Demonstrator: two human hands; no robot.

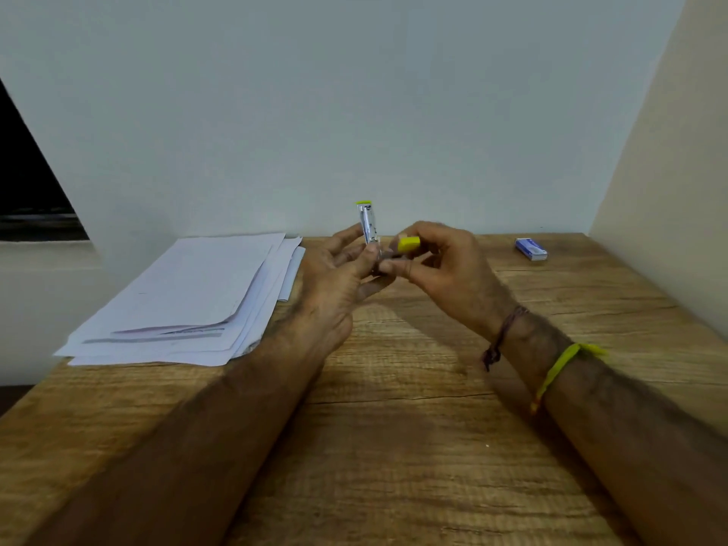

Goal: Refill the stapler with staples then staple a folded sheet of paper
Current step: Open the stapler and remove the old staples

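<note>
Partly hidden stapler (368, 226) gripped by both hands' fingers (398, 266), its base unseen, staple box (531, 249) blurred

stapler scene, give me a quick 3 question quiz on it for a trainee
1. True or false: the stapler is lying flat on the wooden table.
2. Which side of the table holds the stack of white paper? A) the person's left B) the person's right C) the near edge, between the forearms
3. Fill in: the small blue box sits at the far ____ of the table, touched by neither hand.

Key:
1. False. Both the left hand and the right hand hold it up off the table, its metal part swung upright.
2. A
3. right
</note>
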